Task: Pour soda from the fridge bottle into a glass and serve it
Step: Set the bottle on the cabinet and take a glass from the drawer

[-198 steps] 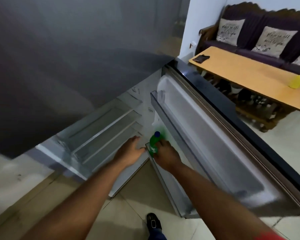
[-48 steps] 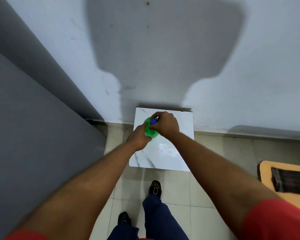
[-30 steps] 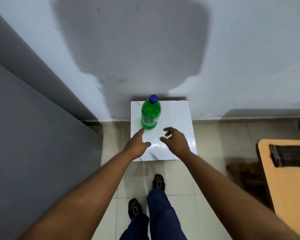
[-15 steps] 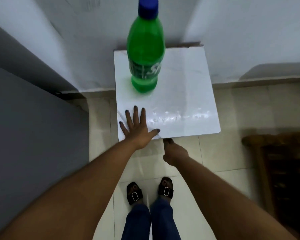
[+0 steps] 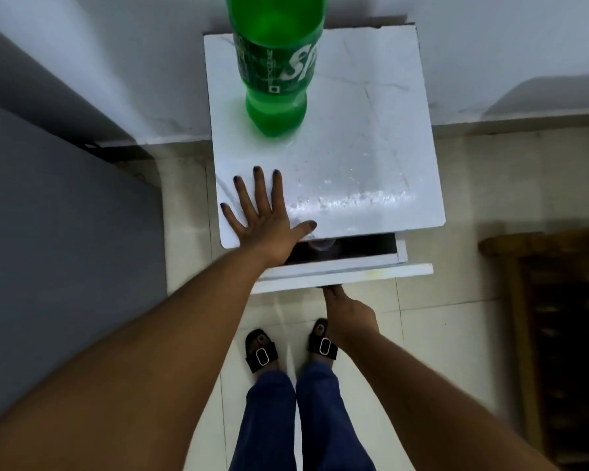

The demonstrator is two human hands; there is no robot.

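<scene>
With your left hand (image 5: 262,219) spread flat on the bench's (image 5: 371,158) near edge and your right hand (image 5: 349,312) gripping the drawer (image 5: 340,271), a jerk could topple the bottle (image 5: 276,66).

This looks like a room in a home. A small white marble-patterned cabinet (image 5: 371,137) stands against a plain painted wall (image 5: 490,39), on a floor of pale glossy tiles (image 5: 439,351). To the cabinet's left rises a broad flat grey panel (image 5: 55,253), probably the side of a large appliance, though the view does not settle it. To the cabinet's right, dark carved wooden furniture (image 5: 558,300) sits blurred at the edge. In front of the cabinet, the person wears black buckled sandals (image 5: 262,351) and blue trousers, everyday indoor dress.
</scene>
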